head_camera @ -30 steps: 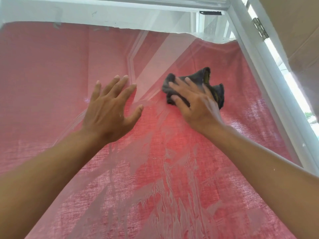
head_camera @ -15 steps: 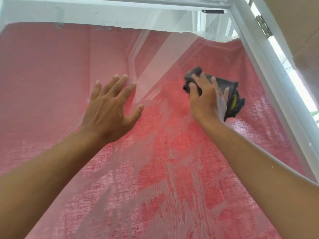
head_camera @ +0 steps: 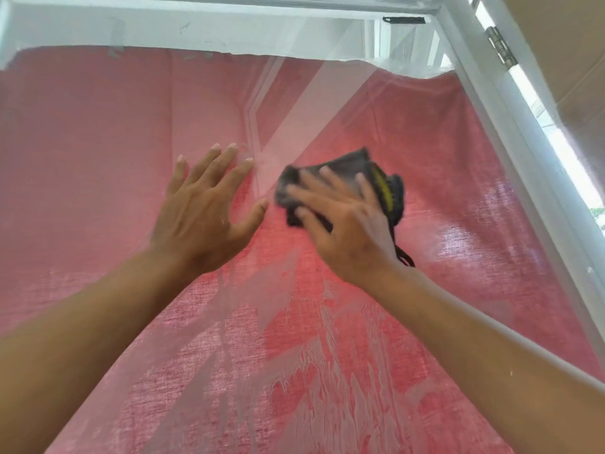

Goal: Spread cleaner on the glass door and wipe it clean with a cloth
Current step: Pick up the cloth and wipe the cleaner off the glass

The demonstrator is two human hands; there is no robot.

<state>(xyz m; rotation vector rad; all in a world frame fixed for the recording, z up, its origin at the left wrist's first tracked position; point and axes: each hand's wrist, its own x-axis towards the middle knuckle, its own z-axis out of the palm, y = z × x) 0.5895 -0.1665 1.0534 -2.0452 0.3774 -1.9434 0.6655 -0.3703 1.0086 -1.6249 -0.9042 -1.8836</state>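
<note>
The glass door fills the view, with a red curtain behind it. White streaks of cleaner run down the lower middle of the pane. My left hand lies flat on the glass, fingers spread and straight. Just to its right, my right hand presses a dark grey cloth with a yellow stripe against the pane, fingers straight over it. That hand and the cloth are blurred from motion. Part of the cloth is hidden under the palm.
A white door frame runs along the top and down the right side, with a metal hinge at the upper right. A small black fitting sits on the top rail. Bright daylight shows past the frame's right edge.
My right hand swept the cloth right, then back left and slightly down toward the left hand. The left hand stayed planted on the glass.
</note>
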